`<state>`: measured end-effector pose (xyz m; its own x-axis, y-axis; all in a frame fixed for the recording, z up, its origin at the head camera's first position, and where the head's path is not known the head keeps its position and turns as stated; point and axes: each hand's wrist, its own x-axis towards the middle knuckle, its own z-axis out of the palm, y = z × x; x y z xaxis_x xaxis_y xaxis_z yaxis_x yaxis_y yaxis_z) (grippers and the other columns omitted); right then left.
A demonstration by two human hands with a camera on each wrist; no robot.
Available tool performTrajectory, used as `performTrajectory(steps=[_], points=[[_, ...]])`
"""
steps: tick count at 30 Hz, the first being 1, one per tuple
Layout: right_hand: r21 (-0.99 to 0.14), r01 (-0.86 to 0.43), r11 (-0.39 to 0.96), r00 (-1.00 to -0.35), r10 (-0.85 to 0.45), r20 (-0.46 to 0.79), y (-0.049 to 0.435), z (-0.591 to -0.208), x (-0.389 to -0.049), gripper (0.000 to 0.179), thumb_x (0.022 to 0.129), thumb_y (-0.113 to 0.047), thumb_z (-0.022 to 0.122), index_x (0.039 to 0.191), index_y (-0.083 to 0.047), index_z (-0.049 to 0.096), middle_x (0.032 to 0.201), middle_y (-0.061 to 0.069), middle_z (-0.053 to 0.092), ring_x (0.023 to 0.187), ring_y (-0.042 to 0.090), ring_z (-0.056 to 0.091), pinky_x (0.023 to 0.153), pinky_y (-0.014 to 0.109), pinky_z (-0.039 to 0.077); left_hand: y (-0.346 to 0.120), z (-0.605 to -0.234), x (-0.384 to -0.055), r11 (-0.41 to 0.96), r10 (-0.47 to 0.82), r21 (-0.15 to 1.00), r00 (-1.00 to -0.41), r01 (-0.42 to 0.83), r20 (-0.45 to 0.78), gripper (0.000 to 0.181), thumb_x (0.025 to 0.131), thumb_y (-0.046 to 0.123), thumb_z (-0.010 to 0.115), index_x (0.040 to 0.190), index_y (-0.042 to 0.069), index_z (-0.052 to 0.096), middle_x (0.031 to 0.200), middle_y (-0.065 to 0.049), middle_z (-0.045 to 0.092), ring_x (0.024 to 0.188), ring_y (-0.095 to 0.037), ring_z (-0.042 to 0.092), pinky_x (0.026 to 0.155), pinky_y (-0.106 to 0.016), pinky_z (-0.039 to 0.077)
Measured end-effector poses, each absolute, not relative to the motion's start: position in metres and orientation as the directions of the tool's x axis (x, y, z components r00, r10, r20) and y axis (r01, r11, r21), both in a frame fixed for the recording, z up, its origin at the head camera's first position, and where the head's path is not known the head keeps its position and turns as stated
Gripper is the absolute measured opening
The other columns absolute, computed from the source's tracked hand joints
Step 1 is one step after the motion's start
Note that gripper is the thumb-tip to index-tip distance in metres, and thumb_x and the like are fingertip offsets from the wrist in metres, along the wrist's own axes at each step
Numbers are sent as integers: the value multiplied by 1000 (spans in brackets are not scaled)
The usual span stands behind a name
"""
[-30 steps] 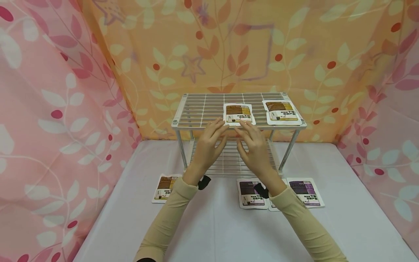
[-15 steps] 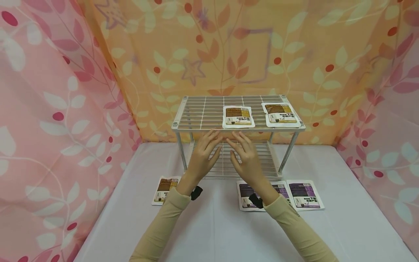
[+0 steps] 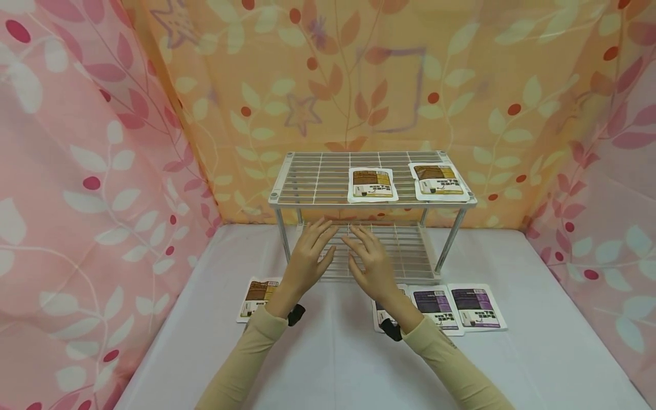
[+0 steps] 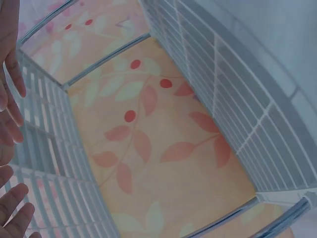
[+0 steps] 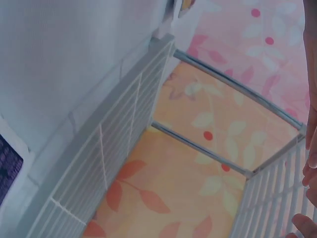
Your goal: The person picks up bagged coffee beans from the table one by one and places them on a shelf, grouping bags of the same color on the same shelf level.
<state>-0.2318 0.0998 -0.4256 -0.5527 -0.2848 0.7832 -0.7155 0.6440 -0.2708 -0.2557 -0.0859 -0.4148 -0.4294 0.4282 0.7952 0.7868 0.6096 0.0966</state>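
Observation:
My left hand [image 3: 307, 257] and right hand [image 3: 373, 263] hover side by side before the white wire rack [image 3: 299, 176], below its top shelf's front edge. Both hold nothing, fingers extended and slightly bent, tips pointing toward each other. On the top shelf lie two white-edged flat packets with brown and yellow labels, a middle packet [image 3: 372, 184] and a right packet [image 3: 442, 182]. A similar brown packet [image 3: 258, 295] lies on the table, partly behind my left forearm. Finger parts of both hands show at the left edge of the left wrist view.
Three purple-labelled packets lie in a row on the white table [image 3: 328, 364] at right: a right one [image 3: 478, 307], a middle one [image 3: 438, 310], and a left one [image 3: 379, 313] partly hidden by my right arm. Floral curtains [image 3: 328, 74] stand behind and at both sides.
Both hands have drawn down and back from the middle packet at the top shelf's front edge. The packets stay in place, while the head view has shifted slightly.

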Motion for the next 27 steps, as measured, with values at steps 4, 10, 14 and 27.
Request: performTrajectory(steps=[4,10,14,27], points=[[-320,-719,617,-586,-291,756,95,-436,-231,40,83,-6,61,123,-8,58,136,14,47,129,34,37,104,53,34,-93,-423,-255,623,443,99,-454,776,773,46,85,12,66,128,5,52,135,-13,49,131,-32,39,111,-47,26],[-370,-718,590,-621,-302,723,85,-447,-229,40,85,-8,61,125,-8,57,137,13,47,129,33,37,105,51,34,-107,-438,-253,665,452,103,-509,739,733,47,84,14,67,128,8,53,134,-11,50,130,-30,40,112,-47,23],[-365,-731,577,-611,-314,727,78,-453,-230,40,84,-8,63,123,-8,58,134,13,49,127,32,41,103,50,37,-116,-445,-253,676,442,111,-521,729,730,46,82,12,69,125,7,55,131,-13,53,127,-32,42,109,-52,28],[-486,-704,518,-691,-344,635,61,-477,-227,41,85,-8,63,126,-7,56,134,8,48,123,27,44,99,47,42,-143,-463,-250,703,462,125,-583,700,668,47,81,14,71,124,7,56,126,-16,55,121,-37,47,103,-57,34]])
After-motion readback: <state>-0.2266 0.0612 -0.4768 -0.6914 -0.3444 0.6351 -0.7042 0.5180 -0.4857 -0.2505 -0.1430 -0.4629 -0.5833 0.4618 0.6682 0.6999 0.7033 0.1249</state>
